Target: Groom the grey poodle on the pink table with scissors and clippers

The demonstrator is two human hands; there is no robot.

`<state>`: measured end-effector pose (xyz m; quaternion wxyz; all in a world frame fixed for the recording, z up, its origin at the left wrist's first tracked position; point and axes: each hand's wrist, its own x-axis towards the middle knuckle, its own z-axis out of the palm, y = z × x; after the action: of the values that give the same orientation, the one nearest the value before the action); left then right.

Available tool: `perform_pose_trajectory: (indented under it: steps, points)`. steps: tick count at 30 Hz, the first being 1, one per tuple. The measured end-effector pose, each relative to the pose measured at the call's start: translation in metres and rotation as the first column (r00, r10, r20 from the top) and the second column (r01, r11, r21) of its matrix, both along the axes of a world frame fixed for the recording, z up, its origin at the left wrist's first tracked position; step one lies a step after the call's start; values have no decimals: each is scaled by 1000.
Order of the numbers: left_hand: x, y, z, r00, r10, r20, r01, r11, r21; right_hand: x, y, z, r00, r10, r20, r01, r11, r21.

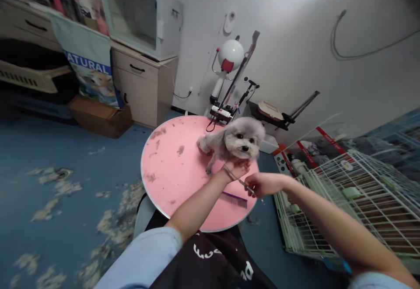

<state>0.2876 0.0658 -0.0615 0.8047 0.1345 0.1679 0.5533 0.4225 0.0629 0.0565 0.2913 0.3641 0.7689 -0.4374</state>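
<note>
A small fluffy grey-white dog (241,137) is on a round pink table (175,160), its head turned toward me. My left hand (236,168) holds the dog's chin from below, palm up and fingers curled. In my right hand (264,184) is a pair of scissors (246,187), gripped by the handles, with the blades pointing toward my left wrist. The scissors are apart from the dog's fur. Below both hands, a metal comb with a purple spine (233,199) lies near the table's front edge. Tufts of grey hair (180,150) are scattered over the tabletop.
Behind the table stand a white round-headed dryer (231,52) and a grooming arm. White wire cages (348,206) are close on the right. Cut hair (114,219) litters the blue floor at left. A cardboard box (100,116) sits by the cabinet (141,83).
</note>
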Motion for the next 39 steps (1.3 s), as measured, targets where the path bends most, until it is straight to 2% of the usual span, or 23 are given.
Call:
perform_pose_trajectory:
  steps: [1, 3, 5, 7, 9, 11, 13, 14, 16, 18, 20, 21, 22, 25, 26, 28, 30, 31, 33, 35, 36, 37, 39]
  points:
    - [-4, -2, -6, 999, 0, -33, -1, 1000, -23, 7, -5, -20, 1000, -6, 10, 6, 1000, 29]
    - [-15, -8, -17, 989, 73, -130, -83, 994, -76, 19, -13, -60, 996, -53, 71, 43, 990, 131]
    - [-28, -16, -22, 923, 246, -295, -277, 959, -67, 29, -20, -96, 992, -109, 67, 86, 955, 283]
    - [-40, -26, -18, 736, 464, -493, -484, 870, 96, 34, -22, -124, 989, -142, 40, 113, 902, 416]
    - [-48, -38, -2, 472, 645, -601, -560, 746, 361, 37, -21, -140, 989, -143, 22, 114, 868, 484]
    - [-53, -49, 22, 217, 773, -597, -518, 609, 601, 40, -20, -146, 994, -107, -5, 95, 858, 505]
    - [-57, -57, 47, -59, 845, -532, -399, 468, 788, 45, -22, -144, 997, -49, -61, 73, 855, 514]
    - [-58, -58, 57, -181, 846, -502, -320, 432, 843, 49, -25, -140, 995, -17, -100, 66, 852, 519]
    - [-62, -58, 69, -344, 812, -472, -175, 438, 882, 64, -34, -129, 984, 39, -173, 59, 847, 529]
    - [-68, -56, 68, -425, 765, -484, -145, 470, 871, 84, -45, -114, 960, 63, -273, 107, 817, 566]
    - [-73, -57, 56, -446, 717, -536, -243, 479, 843, 104, -54, -97, 898, 44, -437, 261, 747, 612]
    - [-75, -58, 47, -419, 695, -585, -321, 489, 811, 111, -55, -87, 850, 22, -527, 364, 699, 616]
    - [-76, -59, 37, -354, 679, -643, -392, 516, 762, 115, -55, -75, 796, -5, -606, 466, 645, 606]
    - [-72, -63, 7, -29, 678, -735, -492, 630, 601, 105, -43, -28, 695, -86, -714, 653, 492, 576]
    - [-69, -64, -2, 55, 692, -720, -521, 635, 570, 95, -36, -11, 675, -97, -731, 686, 446, 575]
    - [-60, -64, -16, 121, 721, -682, -599, 601, 529, 67, -20, 23, 647, -88, -757, 718, 404, 567]
    - [-50, -63, -25, 160, 712, -684, -645, 600, 473, 38, -6, 50, 661, -46, -749, 689, 431, 582]
    - [-45, -61, -27, 191, 695, -693, -640, 623, 449, 25, 1, 60, 694, -26, -719, 639, 481, 600]
    - [-36, -58, -25, 251, 675, -694, -599, 671, 437, 5, 11, 76, 782, -3, -623, 481, 638, 601]
    - [-31, -54, -16, 258, 704, -662, -580, 660, 476, -5, 19, 86, 821, -16, -570, 370, 776, 512]
    - [-30, -53, -11, 244, 730, -639, -584, 636, 504, -7, 22, 90, 802, -47, -595, 385, 802, 457]
    - [-31, -52, -6, 228, 754, -616, -592, 609, 527, -8, 25, 94, 760, -89, -644, 442, 797, 412]
    - [-35, -51, 3, 200, 786, -584, -612, 566, 552, -9, 32, 98, 676, -171, -717, 569, 739, 360]
